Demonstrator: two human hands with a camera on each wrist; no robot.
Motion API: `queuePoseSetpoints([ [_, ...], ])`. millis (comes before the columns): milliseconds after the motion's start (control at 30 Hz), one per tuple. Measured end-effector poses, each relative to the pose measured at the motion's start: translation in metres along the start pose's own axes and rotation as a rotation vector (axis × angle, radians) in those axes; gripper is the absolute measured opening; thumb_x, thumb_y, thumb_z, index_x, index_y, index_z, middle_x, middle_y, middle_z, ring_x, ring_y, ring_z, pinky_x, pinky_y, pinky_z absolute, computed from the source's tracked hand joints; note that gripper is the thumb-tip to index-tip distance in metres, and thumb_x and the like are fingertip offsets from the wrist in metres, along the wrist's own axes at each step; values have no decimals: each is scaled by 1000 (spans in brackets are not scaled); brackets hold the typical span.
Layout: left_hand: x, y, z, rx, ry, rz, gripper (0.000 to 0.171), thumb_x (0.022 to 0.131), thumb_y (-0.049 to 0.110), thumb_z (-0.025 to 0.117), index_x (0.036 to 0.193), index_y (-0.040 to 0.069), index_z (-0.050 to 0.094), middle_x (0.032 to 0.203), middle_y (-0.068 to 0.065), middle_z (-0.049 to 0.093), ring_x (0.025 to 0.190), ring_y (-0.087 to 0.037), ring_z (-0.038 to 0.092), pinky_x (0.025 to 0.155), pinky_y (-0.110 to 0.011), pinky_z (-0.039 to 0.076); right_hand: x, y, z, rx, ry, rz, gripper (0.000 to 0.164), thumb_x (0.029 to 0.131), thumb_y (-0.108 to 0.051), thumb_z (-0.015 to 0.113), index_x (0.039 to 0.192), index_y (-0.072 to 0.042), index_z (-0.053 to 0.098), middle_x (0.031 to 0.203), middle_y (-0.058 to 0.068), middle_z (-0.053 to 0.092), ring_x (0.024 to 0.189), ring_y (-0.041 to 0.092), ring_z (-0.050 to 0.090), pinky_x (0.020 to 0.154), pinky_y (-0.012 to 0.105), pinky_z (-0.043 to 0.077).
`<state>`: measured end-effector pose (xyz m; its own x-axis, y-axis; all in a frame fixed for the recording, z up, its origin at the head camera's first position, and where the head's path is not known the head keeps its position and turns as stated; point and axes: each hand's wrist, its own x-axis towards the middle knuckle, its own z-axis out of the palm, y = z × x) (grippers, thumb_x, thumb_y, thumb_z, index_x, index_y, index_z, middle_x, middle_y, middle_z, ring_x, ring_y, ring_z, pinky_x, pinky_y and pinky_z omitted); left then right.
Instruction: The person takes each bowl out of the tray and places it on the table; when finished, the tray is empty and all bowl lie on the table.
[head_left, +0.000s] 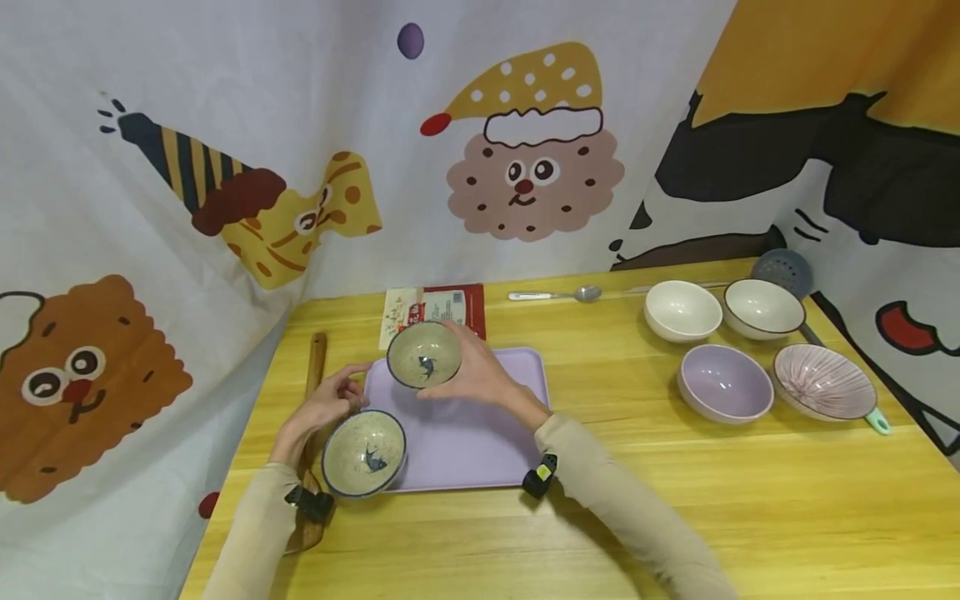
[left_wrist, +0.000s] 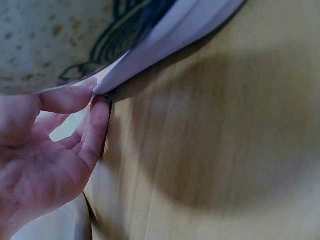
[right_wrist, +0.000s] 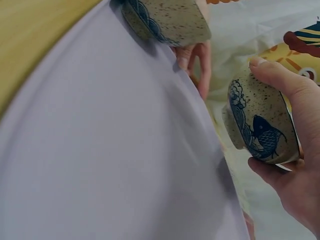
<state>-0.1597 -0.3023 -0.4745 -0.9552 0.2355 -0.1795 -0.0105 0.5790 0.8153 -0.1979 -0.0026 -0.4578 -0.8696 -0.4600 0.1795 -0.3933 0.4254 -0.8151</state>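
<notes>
My right hand (head_left: pixel 480 371) grips a speckled bowl (head_left: pixel 424 357) by its side, thumb and fingers spread across it. A blue fish shows on this bowl's outer wall in the right wrist view, where it is held off the lilac tray (head_left: pixel 465 450). My left hand (head_left: pixel 330 406) is at the tray's left edge; in the left wrist view its thumb and fingertips pinch the rim. A second speckled bowl (head_left: pixel 364 454) with a blue rim sits over the tray's near left corner, beside the left hand. Part of the left fingers is hidden below the tray edge.
To the right stand a white bowl (head_left: pixel 682 311), a dark-rimmed bowl (head_left: pixel 763 308), a lilac bowl (head_left: pixel 725 383) and a striped bowl (head_left: pixel 823 382). A grey skimmer (head_left: pixel 782 272) lies behind them. A spoon (head_left: pixel 555 295), a red-and-white packet (head_left: pixel 465 304) and a wooden utensil (head_left: pixel 316 362) lie around the tray.
</notes>
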Motion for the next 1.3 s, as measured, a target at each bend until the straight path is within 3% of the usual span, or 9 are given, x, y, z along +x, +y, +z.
queuePoseSetpoints([
  [333, 0, -1, -1, 25, 10, -14, 64, 89, -6, 62, 149, -4, 42, 95, -18, 58, 81, -19, 54, 67, -24, 46, -9, 11, -33, 23, 175, 49, 125, 60, -47, 95, 160, -14, 27, 158, 14, 40, 143, 38, 41, 112, 63, 36],
  [533, 0, -1, -4, 16, 17, -11, 64, 88, -6, 64, 148, -4, 43, 94, -18, 58, 80, -19, 55, 67, -24, 47, -11, 21, -50, 32, 278, 44, 124, 58, -43, 97, 157, -9, 31, 153, 16, 44, 138, 37, 46, 110, 59, 40],
  [1033, 2, -2, -2, 55, 9, -27, 63, 91, -2, 63, 150, -1, 42, 94, -15, 57, 80, -19, 53, 66, -25, 45, -30, 51, -87, 6, 480, 81, 119, 60, -40, 97, 156, -9, 33, 150, 16, 48, 134, 35, 51, 107, 56, 45],
  [1300, 2, -2, 0, 34, -6, -22, 63, 91, -4, 61, 150, -3, 40, 94, -15, 57, 79, -19, 53, 66, -24, 46, -40, 71, -99, 15, 648, 25, 118, 58, -31, 99, 154, -6, 35, 149, 19, 48, 134, 36, 51, 109, 56, 44],
])
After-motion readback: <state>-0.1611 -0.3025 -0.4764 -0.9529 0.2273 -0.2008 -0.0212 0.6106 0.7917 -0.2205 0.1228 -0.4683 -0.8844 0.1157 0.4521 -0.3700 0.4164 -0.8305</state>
